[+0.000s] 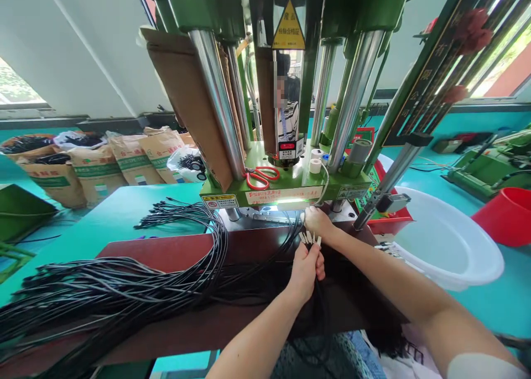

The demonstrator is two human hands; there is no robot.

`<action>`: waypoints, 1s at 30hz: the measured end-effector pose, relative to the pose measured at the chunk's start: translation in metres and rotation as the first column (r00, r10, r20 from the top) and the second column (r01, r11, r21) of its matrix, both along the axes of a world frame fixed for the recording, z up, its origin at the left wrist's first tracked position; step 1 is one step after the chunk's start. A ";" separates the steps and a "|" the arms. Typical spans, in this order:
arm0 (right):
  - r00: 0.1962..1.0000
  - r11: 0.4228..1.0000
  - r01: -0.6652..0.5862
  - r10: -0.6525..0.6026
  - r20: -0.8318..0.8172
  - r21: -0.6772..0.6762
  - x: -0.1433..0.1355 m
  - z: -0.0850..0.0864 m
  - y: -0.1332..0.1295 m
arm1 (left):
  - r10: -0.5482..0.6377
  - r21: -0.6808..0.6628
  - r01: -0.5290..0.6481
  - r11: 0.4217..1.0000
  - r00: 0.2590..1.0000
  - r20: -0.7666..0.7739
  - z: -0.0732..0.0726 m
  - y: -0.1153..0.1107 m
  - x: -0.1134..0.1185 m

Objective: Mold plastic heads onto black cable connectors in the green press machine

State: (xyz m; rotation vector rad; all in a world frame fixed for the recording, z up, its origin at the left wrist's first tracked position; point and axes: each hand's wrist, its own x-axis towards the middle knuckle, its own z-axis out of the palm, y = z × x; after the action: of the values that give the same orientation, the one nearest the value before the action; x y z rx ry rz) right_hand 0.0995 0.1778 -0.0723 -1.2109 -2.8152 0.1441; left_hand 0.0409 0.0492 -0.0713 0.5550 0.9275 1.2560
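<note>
Gripping a small bunch of black cables [312, 290] in our left hand [306, 268], fingers closed around it, we see their pale connector tips [310, 238] sticking up just above the fist, in front of the green machine [290, 188]; our right hand [318, 222] rests at those tips with its fingers curled over them, though we cannot tell whether it pinches one. Below the fist the bunch drops toward our lap and is lost against the dark board [174, 252]. To the left a large heap of black cables [124, 279] loops across that board and the teal table [103, 213]. Red-handled scissors [262, 176] and white tape rolls [316, 160] lie on the machine's base, between its steel columns [218, 102]. A white basin [448, 240] sits to the right, a red tub [504, 216] beyond it, cut off by the frame edge. Brown paper sacks [95, 166] stand at the far left. Behind the machine a person [287, 110] is mostly hidden by the columns
</note>
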 end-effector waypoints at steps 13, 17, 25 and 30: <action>0.612 0.419 -0.019 -0.713 -0.342 -0.908 0.111 0.015 -0.130 | -0.236 -0.011 0.237 0.971 0.959 -0.159 0.001 -0.016 0.010; 0.131 0.371 -0.300 -0.897 -0.423 -0.879 0.104 -0.001 -0.155 | -0.318 -0.041 0.317 0.948 0.923 -0.219 -0.001 -0.018 0.016; -0.031 0.478 -0.306 -0.869 -0.493 -0.823 0.093 -0.010 -0.154 | -0.368 -0.062 0.365 0.929 0.893 -0.260 -0.001 -0.017 0.023; -0.052 0.512 -0.254 -0.854 -0.517 -0.820 0.091 -0.012 -0.158 | -0.402 -0.077 0.397 0.915 0.875 -0.269 0.000 -0.017 0.022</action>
State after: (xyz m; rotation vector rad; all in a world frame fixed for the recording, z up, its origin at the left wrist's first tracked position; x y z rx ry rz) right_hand 0.1904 0.0198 -0.0843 -1.0956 -0.8615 1.6026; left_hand 0.0634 0.0320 -0.0715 0.8780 0.9949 0.8036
